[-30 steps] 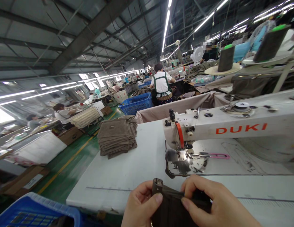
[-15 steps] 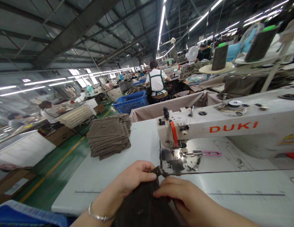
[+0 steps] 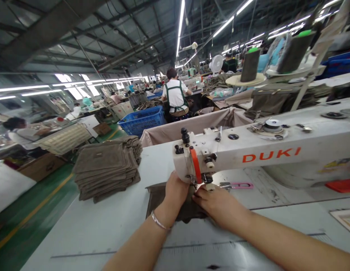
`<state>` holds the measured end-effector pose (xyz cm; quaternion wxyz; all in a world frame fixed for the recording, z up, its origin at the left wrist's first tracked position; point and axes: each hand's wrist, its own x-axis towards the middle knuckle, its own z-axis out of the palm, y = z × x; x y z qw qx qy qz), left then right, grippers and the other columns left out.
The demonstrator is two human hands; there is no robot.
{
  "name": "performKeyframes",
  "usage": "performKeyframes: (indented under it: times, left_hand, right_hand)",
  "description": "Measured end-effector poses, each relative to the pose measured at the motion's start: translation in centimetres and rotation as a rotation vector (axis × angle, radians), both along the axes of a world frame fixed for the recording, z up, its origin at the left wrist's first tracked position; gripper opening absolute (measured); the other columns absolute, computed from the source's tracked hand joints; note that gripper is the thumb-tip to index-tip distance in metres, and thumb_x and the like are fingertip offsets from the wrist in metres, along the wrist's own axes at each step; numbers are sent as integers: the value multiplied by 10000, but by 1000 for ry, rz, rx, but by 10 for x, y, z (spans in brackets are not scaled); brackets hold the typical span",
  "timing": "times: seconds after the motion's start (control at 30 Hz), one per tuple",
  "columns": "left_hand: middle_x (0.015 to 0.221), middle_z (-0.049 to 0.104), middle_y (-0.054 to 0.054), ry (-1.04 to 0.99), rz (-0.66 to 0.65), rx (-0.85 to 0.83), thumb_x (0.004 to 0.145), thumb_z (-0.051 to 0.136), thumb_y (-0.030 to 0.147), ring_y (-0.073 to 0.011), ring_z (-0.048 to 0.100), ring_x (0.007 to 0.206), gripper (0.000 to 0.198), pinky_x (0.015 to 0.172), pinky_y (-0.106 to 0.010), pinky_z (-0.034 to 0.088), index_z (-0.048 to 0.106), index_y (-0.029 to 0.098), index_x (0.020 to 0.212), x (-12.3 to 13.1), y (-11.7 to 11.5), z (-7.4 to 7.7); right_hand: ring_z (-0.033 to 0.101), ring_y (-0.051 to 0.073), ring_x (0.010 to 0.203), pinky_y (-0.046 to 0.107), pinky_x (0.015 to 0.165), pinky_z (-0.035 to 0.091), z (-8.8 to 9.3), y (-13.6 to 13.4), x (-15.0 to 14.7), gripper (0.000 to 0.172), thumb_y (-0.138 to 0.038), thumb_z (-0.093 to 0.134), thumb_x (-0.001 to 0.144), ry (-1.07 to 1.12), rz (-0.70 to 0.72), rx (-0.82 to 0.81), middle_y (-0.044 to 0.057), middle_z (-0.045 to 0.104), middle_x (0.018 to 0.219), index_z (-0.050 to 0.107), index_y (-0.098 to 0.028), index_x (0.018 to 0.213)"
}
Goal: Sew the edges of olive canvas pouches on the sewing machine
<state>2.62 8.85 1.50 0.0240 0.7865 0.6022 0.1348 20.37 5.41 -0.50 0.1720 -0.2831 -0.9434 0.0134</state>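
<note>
A dark brown fabric piece (image 3: 155, 196) lies flat on the table, its right part under the head of the white sewing machine (image 3: 220, 150). My left hand (image 3: 176, 195) grips the piece just left of the needle area, its fingertips partly hidden by the hand and the machine head. On the near right side, my right hand (image 3: 220, 205) has its fingers closed on the same fabric, close to the needle. The needle and presser foot are mostly covered by my hands. Behind my right hand, pink-handled thread snips (image 3: 241, 185) rest on the machine bed.
To the left, a stack of brown fabric pieces (image 3: 107, 165) stands on the white table (image 3: 90, 226). A blue basket (image 3: 143, 119) and a person in a green apron (image 3: 175, 94) are beyond it. Thread cones (image 3: 250, 66) stand behind the machine.
Both hands have moved forward with the fabric, from the table's front to beneath the machine head. The piece now lies flat there. The view has shifted a little to the right.
</note>
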Motion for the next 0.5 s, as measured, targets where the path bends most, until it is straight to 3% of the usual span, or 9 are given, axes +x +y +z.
performKeyframes:
  times: [0.1,0.23,0.37,0.5]
  left_hand:
    - [989,684,-116,-19,-30,19,906,523,137,-277,616,996,165,884,-417,489,677,153,963,0,-27,-7]
    - [1142,642,-72,-48,-161,31,895,530,85,-229,583,1088,280,983,-404,475,626,194,1134,-9,-54,-12]
    - [1208,614,-87,-85,-296,46,921,500,91,-235,561,1146,321,1022,-441,460,579,187,1217,-17,-50,-12]
    - [1169,634,-75,-70,-326,11,937,499,119,-233,568,1121,263,1021,-428,453,596,182,1173,-16,-46,-7]
  right_hand:
    - [579,256,1059,414,931,469,-9,-9,10,296,-138,559,909,10,15,16,110,666,1103,625,-143,1197]
    - [556,249,1122,418,960,455,-17,-16,10,333,-130,520,924,71,18,12,116,646,1172,588,-136,1250]
    - [572,261,1087,439,934,469,-12,-16,7,332,-138,521,916,67,-13,-9,133,637,1167,594,-130,1239]
    - [576,272,1063,434,913,481,-9,-17,7,338,-155,538,899,40,3,-18,136,640,1147,597,-104,1228]
